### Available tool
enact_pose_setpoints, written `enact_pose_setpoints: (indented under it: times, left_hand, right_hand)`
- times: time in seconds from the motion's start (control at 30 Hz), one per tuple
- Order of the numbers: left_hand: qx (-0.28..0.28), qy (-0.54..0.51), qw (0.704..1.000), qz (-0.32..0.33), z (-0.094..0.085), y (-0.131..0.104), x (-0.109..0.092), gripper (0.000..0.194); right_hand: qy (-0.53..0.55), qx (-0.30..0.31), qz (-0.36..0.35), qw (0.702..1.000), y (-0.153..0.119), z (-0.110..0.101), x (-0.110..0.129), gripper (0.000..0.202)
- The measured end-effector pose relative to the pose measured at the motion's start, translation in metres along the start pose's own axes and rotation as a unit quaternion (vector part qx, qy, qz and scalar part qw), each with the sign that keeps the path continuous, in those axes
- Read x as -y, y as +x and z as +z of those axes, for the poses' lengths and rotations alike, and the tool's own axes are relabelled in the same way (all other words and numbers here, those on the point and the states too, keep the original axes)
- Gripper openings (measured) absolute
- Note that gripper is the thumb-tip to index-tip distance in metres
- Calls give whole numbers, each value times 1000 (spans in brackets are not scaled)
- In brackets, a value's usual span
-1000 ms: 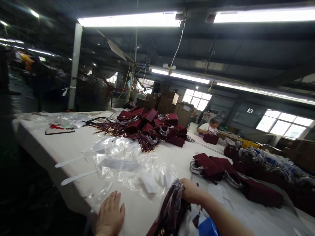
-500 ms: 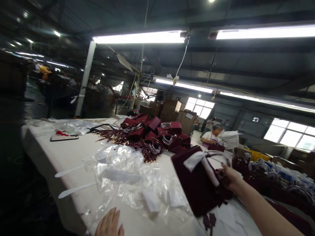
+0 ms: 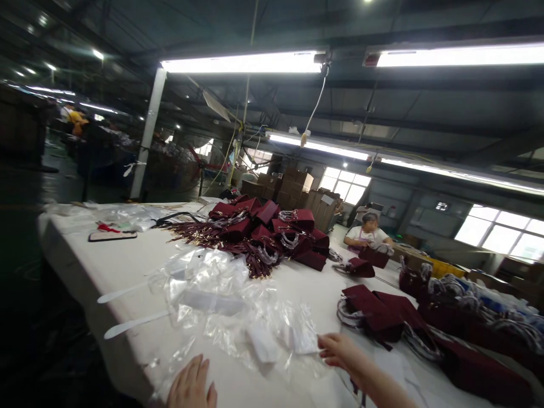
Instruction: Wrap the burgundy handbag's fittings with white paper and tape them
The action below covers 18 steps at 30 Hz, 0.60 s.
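Note:
My left hand (image 3: 192,382) lies flat at the table's near edge, fingers stretched out, beside crinkled clear plastic bags (image 3: 212,283). My right hand (image 3: 340,351) is at the right end of the plastic, fingers loosely bent and apart from any bag. Its fingertips are close to a white packet (image 3: 305,338) among the plastic; I cannot tell whether they touch. A second white packet (image 3: 261,343) is further left. Beyond my right hand, maroon handbags (image 3: 374,311) with wrapped handles lie on the white table (image 3: 140,362).
A heap of maroon handbags and straps (image 3: 267,232) covers the table's far middle. A phone-like flat item (image 3: 113,236) lies at left. More maroon bags (image 3: 476,323) line the right side. Across the table, a co-worker (image 3: 369,238) handles a maroon bag (image 3: 374,258).
My right hand has let go of the maroon handbag and moved left and down toward the white packet. Maroon bags now show lying on the right. My left hand has stayed nearly still.

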<state>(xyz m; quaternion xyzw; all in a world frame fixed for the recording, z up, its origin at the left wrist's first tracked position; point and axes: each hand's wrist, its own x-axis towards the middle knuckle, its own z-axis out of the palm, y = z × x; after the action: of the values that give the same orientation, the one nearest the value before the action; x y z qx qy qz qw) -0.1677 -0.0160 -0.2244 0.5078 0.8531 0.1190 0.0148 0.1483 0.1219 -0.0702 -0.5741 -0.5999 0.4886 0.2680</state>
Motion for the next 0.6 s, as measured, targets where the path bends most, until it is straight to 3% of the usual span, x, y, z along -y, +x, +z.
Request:
enact_pose_setpoints:
  times: [0.2, 0.3, 0.4, 0.47, 0.53, 0.6]
  left_hand:
    - [-28, 1, 1000, 3, -7, -8, -4, 55]
    - [-28, -9, 999, 16, -7, -7, -5, 54]
    - [-47, -29, 998, 40, 5, -10, 2, 54]
    - [-92, -49, 992, 74, 19, -23, 21, 54]
    - [-135, -60, 984, 103, 36, -47, 54, 53]
    - [-111, -55, 989, 76, 50, -82, 100, 52]
  right_hand:
    - [-122, 141, -104, 977, -45, 69, -7, 25]
    - [-171, 158, -154, 960, -67, 99, -3, 21]
    - [-222, 138, -184, 947, -80, 133, -9, 23]
    - [-259, 114, -203, 937, -84, 154, -23, 28]
    - [-290, 98, -224, 925, -83, 170, -47, 38]
    - [-313, 98, -245, 912, -73, 182, -81, 50]
